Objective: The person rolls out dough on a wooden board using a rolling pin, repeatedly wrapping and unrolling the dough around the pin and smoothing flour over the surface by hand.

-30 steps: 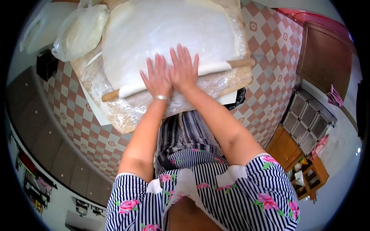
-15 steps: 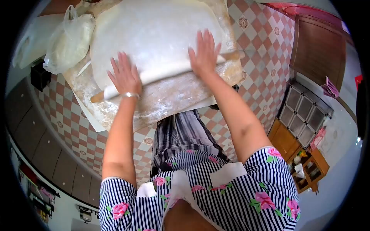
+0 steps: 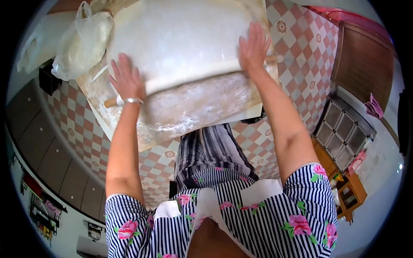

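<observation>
A wide, thin sheet of dough point(image 3: 180, 38) covers most of a floured wooden board point(image 3: 202, 101). Its near edge is wrapped around a long rolling pin point(image 3: 112, 102), whose wooden ends stick out on both sides. My left hand point(image 3: 128, 81), with a bracelet at the wrist, lies flat over the left part of the wrapped pin, fingers stretched out. Toward the pin's other end, my right hand point(image 3: 254, 48) rests flat, its fingers also extended and pointing away from me. Neither hand is wrapped around the pin.
A plastic bag point(image 3: 84, 47) with pale contents stands at the board's left edge, near a thin white object point(image 3: 99, 73). A black box point(image 3: 50, 80) is below the bag. Checkered tiles point(image 3: 297, 56) surround the board, and a wooden cabinet point(image 3: 350, 195) stands at right.
My hands have moved farther apart along the pin, the left outward to the left and the right toward the right end. The whole view has shifted slightly.
</observation>
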The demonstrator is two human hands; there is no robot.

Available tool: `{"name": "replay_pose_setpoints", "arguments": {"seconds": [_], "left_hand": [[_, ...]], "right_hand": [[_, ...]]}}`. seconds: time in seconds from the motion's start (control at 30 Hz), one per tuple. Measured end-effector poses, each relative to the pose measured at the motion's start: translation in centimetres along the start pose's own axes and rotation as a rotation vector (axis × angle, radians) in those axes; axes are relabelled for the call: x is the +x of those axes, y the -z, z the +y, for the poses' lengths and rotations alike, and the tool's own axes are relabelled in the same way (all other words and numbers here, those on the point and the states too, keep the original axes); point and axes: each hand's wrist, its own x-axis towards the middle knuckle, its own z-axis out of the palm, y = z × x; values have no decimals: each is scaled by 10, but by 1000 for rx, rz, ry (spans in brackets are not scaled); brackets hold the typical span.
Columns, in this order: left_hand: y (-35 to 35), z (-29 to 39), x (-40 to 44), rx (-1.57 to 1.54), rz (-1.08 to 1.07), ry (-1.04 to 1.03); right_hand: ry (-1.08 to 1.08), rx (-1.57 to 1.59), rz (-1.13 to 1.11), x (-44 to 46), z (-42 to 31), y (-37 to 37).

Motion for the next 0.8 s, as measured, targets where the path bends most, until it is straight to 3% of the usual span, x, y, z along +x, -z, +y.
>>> {"name": "replay_pose_setpoints", "arguments": {"seconds": [0.17,0.3,0.4,0.53,0.63,0.67,0.7,0.73,0.77,0.8], "left_hand": [[3,-16,-65,183,-195,27],[5,-24,-6,-47,40,40],[2,-32,-31,0,-40,113],[3,-40,-52,128,-125,43],[-23,-38,2,85,121,199],[-29,-26,17,54,245,251],[-29,11,11,406,50,224],[-28,56,-7,757,-169,181],[-26,87,-42,331,-238,138],[-31,103,-57,-97,-275,90]], "right_hand": [[-30,-105,-148,-54,12,14],[-35,-60,-1,10,18,7],[-44,-146,-24,-13,35,6],[8,-233,-118,-31,37,19],[-148,-181,129,35,11,6],[-216,-32,32,35,-23,-3],[-284,113,-75,22,-68,-13],[-112,107,-72,-15,-103,-42],[68,-68,-180,-47,-147,-45],[109,38,-315,-62,-170,-41]]}}
